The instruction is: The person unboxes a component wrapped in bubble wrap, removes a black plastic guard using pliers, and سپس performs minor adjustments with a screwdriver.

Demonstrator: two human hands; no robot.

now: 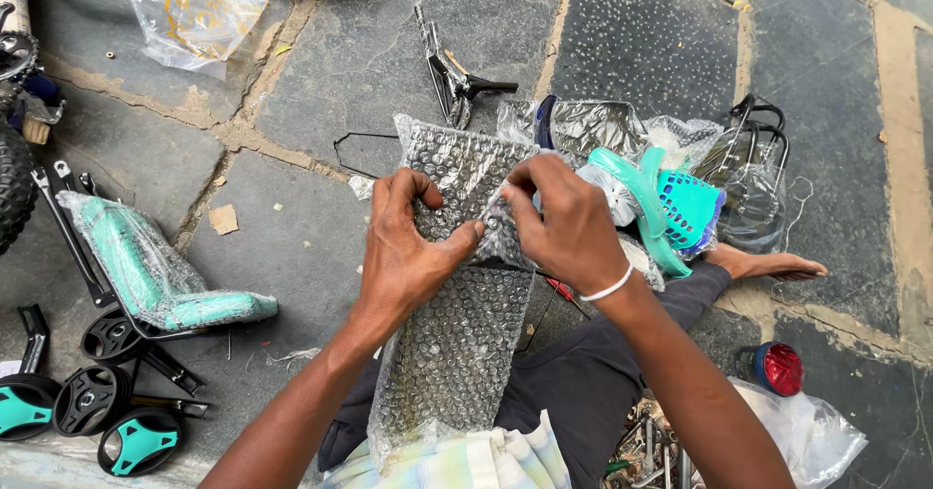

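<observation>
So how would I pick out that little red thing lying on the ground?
Start at the person's right forearm, running from the right hand down to the bottom edge. Just to its right, on the dark stone paving, lies a small round red reflector with a blue rim, beside a crumpled clear plastic bag. It is the only red, glossy disc; nearby parts are teal or black.

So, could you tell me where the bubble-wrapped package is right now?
In the head view the bubble-wrapped package sits at centre, lying on the person's lap, gripped near its top by the left hand and right hand, just left of the teal basket.
</observation>
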